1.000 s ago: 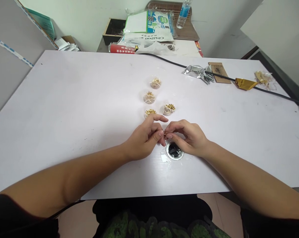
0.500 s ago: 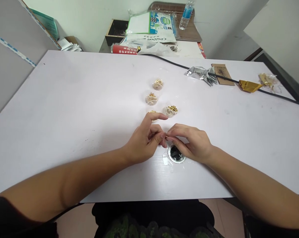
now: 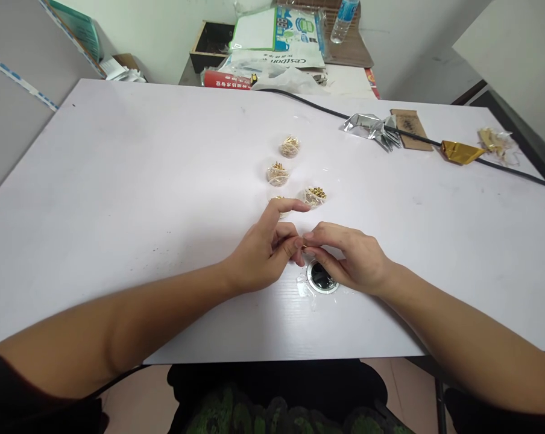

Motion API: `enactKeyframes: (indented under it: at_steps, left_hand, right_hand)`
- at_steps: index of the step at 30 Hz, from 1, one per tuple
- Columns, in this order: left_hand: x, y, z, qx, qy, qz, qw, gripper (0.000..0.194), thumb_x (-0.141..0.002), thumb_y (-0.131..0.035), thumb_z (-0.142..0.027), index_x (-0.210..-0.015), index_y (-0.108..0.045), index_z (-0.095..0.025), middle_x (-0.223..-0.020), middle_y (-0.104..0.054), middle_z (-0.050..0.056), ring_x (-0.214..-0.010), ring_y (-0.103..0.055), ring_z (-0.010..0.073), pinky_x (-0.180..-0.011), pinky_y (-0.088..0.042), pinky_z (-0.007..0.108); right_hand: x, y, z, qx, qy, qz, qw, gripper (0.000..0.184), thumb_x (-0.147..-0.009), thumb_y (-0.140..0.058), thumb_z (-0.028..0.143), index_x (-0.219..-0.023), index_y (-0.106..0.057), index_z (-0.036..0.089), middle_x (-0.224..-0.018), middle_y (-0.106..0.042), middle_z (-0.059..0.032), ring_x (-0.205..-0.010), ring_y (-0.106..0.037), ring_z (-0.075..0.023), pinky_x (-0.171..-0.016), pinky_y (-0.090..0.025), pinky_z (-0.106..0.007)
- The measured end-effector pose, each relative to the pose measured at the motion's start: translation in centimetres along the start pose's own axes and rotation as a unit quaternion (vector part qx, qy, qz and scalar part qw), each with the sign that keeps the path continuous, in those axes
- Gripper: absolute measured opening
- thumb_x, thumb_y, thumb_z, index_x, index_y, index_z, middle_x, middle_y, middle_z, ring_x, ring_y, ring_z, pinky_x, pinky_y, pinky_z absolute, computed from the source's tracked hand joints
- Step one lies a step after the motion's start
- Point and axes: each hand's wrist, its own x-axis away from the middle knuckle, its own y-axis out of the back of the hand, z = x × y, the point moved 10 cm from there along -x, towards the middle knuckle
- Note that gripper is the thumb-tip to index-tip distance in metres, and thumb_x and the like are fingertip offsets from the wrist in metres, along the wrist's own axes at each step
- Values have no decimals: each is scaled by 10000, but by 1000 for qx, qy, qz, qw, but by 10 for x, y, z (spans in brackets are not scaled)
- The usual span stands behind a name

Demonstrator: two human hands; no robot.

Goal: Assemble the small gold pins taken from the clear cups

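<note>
One shiny golden bit (image 3: 304,246), perhaps metal, touches left hand (image 3: 264,254), right hand (image 3: 359,258).

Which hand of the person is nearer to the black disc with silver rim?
Right. The right hand is just above and beside the black disc, overlapping its upper right edge in view; the left hand is farther, to its upper left.
</note>
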Motion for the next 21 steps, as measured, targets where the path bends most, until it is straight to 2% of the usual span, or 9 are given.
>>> enactKeyframes:
  at_steps: [7,13,21]
  left_hand:
    - [1,-1,1,-13,1,11,1000,368,-976,-489,-146,-1293,-351,-273,-683,-575,-53,-672,-659,108,-710,-588,278]
    - [1,-4,1,-20,-1,28,999,385,-979,-473,-135,-1313,-344,-274,-688,-589,-48,-667,-645,107,-710,-582,283]
    - [1,-10,3,1,4,62,998,386,-974,-470,-129,-1312,-346,-267,-691,-583,-40,-643,-612,104,-664,-546,260]
  right_hand:
    - [2,-2,-2,-2,-4,12,1000,469,-922,-485,-8,-1308,-447,256,-821,-668,6,-727,-644,-137,-652,-558,-248]
    - [1,-4,-4,-14,-12,25,1000,398,-938,-483,20,-1269,-485,242,-825,-677,0,-747,-672,-136,-667,-573,-246]
    - [7,-10,-15,-122,-51,41,990,302,-970,-484,61,-1222,-514,223,-857,-691,-7,-778,-711,-117,-703,-601,-248]
